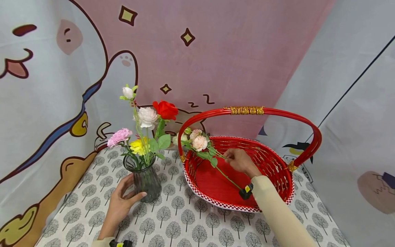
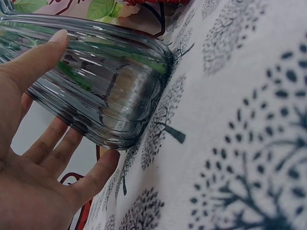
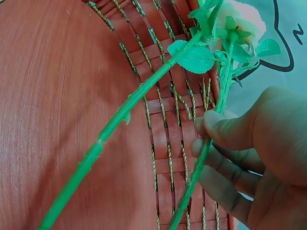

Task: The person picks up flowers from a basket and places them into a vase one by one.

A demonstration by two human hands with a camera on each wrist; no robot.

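A ribbed dark glass vase (image 1: 148,185) stands on the table with mixed artificial flowers in it. My left hand (image 1: 122,200) holds its lower side, thumb on one side and fingers on the other; the left wrist view shows stems inside the glass (image 2: 103,103). Over the red basket, my right hand (image 1: 241,161) pinches the thin green stem (image 3: 195,175) of a pale pink flower (image 1: 200,142) between thumb and fingers. A thicker thorned stem (image 3: 120,115) runs beside it, apart from the fingers, slanting across the basket.
The red woven basket (image 1: 213,181) has a tall arched handle (image 1: 210,115) with gold binding. In the vase are a red rose (image 1: 166,110), a pink carnation (image 1: 119,137), a yellow flower (image 1: 139,146) and white blooms. Printed curtains hang behind the tree-patterned tablecloth (image 1: 188,226).
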